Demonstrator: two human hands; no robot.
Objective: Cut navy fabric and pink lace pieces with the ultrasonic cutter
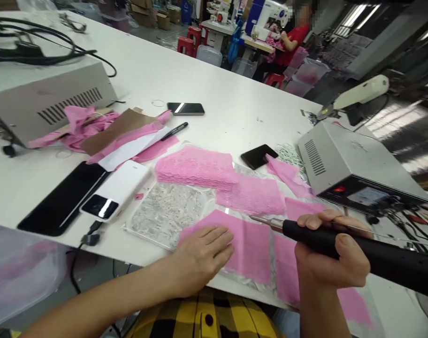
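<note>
My right hand point(333, 253) is wrapped round the black handle of an ultrasonic cutter point(316, 234). Its pointed metal tip reaches left, just above the pink fabric. My left hand point(209, 251) lies flat, fingers stretched out, on a smooth pink fabric piece point(252, 249) near the table's front edge. Behind it sit a stack of pink lace pieces point(196, 166) and a single lace piece point(251, 195). A marbled grey board point(168, 211) shows beneath and left of the fabric. More pink fabric lies under and beside my right forearm.
A grey control box point(358, 155) stands at right, another grey box point(55, 98) at left. Phones point(186, 109), a white power bank point(117, 190), a marker point(175, 131) and fabric scraps point(126, 134) lie on the white table. Another person point(298, 37) sits at a sewing machine beyond.
</note>
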